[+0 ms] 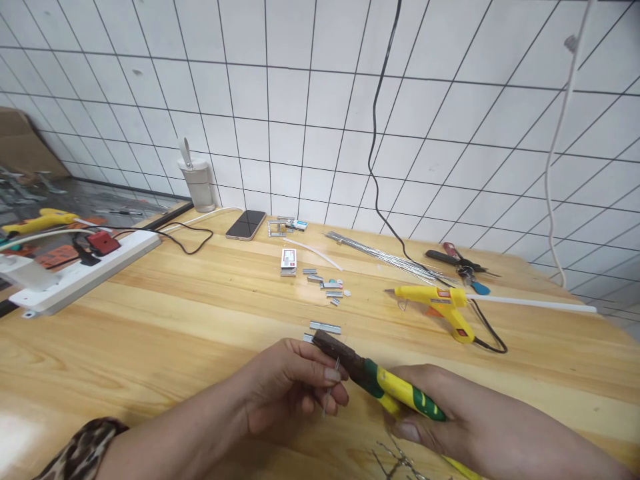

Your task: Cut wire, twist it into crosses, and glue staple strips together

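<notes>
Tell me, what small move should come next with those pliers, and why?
Perhaps ease the left fingers a little away from the pliers before any squeeze. They pinch thin wire right beside the jaws, while the right fingers grasp the other end of the pliers. I can't tell whether the jaws already grip the wire.

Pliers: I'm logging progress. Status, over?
Right hand gripping pliers. Left hand pinching thin wire beside pliers' head. Staple strip lying just beyond the tip.
</notes>
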A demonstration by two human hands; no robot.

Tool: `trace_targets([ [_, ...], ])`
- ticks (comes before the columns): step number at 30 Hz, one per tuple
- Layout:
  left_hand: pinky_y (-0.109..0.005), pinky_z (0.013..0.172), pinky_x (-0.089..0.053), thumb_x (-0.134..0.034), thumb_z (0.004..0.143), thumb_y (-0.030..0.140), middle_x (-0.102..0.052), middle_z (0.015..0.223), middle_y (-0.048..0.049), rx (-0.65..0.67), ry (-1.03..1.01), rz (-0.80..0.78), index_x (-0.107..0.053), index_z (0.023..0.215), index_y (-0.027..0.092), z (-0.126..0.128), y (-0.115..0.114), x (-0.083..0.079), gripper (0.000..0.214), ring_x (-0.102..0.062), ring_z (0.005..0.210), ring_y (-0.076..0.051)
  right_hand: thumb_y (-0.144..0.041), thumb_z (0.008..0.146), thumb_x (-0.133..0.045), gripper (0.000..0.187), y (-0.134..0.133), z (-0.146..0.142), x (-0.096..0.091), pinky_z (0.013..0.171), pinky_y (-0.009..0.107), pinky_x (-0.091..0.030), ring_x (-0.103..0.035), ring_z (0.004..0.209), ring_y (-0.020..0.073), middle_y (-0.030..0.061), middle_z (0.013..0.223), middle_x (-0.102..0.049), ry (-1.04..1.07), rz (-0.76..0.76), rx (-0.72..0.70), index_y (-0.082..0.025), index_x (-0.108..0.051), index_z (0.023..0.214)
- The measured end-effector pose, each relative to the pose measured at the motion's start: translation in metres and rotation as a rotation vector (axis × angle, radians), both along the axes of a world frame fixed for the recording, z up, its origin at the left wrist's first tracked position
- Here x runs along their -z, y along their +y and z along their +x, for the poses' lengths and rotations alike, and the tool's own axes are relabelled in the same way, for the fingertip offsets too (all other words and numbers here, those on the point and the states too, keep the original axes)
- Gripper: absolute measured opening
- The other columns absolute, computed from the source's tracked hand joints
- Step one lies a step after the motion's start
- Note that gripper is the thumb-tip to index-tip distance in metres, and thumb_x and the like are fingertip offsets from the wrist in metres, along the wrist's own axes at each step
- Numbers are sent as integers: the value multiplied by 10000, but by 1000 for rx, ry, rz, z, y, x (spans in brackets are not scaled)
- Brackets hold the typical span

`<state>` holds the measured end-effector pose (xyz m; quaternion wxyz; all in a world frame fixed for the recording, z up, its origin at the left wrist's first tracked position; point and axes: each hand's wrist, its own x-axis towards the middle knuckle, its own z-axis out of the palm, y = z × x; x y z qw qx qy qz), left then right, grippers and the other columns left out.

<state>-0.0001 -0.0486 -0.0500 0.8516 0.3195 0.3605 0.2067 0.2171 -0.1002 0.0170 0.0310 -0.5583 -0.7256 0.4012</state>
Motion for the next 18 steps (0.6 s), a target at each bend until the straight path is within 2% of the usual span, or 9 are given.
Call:
trace_targets([
  [6, -118, 341, -307, -704, 574, 135, -691, 559, -75, 4, 3, -3, -709, 671, 72, 1, 0, 1, 116, -600, 428, -84, -285, 803, -561, 334, -2, 2, 3, 931, 326, -411, -528, 1105, 259, 6, 1182, -630, 6, 18, -2, -264, -613, 1132],
  [10, -130, 347, -313, -726, 565, 148, -695, 557, -80, -4, 1, 23, -711, 663, 76, -1, 2, 1, 123, -604, 429, -95, -322, 790, -572, 392, -2, 4, 10, 886, 326, -440, -529, 1102, 271, 18, 1191, -622, 6, -9, 21, -263, -581, 1177],
  [13, -142, 336, -306, -740, 565, 175, -697, 547, -79, -6, -11, 48, -709, 651, 90, -2, 3, 2, 124, -600, 416, -103, -301, 770, -577, 326, -1, 4, 18, 811, 297, -463, -563, 1027, 259, 23, 1095, -658, 4, -8, 44, -244, -605, 1090],
  [18, -142, 332, -316, -763, 564, 181, -701, 552, -66, -8, 8, 82, -702, 633, 105, -3, 4, 2, 120, -596, 411, -100, -205, 779, -512, 171, 1, -1, 23, 712, 240, -455, -596, 825, 178, -2, 920, -672, 30, 8, 14, -227, -606, 920],
])
